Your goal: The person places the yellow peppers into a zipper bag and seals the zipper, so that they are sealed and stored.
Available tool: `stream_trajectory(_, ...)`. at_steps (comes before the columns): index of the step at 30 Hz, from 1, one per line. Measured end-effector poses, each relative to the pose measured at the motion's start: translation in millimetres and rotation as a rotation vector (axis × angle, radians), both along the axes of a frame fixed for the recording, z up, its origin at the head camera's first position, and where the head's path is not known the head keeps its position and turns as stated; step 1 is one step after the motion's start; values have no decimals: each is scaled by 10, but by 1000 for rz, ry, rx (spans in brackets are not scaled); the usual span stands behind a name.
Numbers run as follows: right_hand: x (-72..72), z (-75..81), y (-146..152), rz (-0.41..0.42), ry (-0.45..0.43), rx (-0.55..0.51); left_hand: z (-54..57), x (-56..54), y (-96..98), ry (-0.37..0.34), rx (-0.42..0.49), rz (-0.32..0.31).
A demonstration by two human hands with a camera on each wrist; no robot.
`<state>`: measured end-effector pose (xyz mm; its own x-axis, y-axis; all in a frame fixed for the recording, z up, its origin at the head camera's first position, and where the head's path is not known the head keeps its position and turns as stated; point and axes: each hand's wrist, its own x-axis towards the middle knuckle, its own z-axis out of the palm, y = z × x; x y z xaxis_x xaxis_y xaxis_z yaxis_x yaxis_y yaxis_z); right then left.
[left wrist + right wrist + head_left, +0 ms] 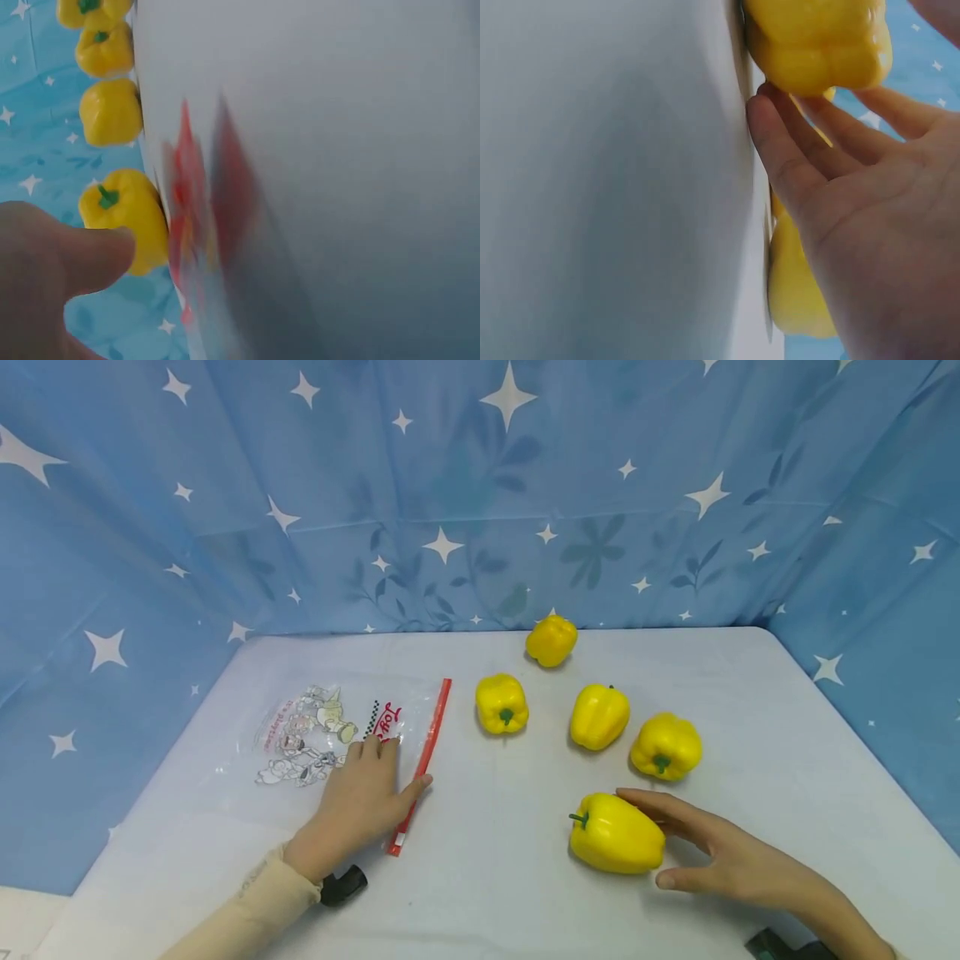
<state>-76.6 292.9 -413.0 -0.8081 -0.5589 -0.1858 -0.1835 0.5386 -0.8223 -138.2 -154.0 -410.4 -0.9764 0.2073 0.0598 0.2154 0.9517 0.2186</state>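
My left hand [363, 802] rests on a clear plastic zip bag [247, 768] with a red zip strip [433, 727] along its right edge and printed cartoon figures. Its fingers are straight, and the thumb lies over the strip. At the front right, my right hand [720, 852] is beside a yellow bell pepper [615, 835] lying on its side, green stem to the left. The fingers reach along the pepper's far right side with the thumb apart from it. In the right wrist view the relaxed fingers [787, 154] are close to the pepper [821, 45]; contact is hard to tell.
Behind stand more yellow bell peppers: one at the right [666, 747], one beside it [599, 717], one nearer the middle [502, 703], and one at the table's back edge [552, 641]. A blue star-patterned curtain [465, 485] surrounds the white table [480, 893].
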Motion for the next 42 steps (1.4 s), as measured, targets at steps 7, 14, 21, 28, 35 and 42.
stream_trajectory(7,-6,-4,-83,-10,-20,-10,-1,80,46,24,-50,-14)
stream_trajectory(14,-2,-56,-80,-12,23,-37,19,95,25,45,-17,-32)
stream_trajectory(21,3,-54,-87,-9,29,-73,58,84,-2,151,-14,-79)
stream_trajectory(28,-67,-8,-143,16,23,-127,146,31,-53,31,89,-77)
stream_trajectory(35,-205,85,-264,84,24,-195,170,-59,-119,-102,243,-58)
stream_trajectory(42,-382,208,-544,108,29,-200,126,-85,-130,-176,311,-63)
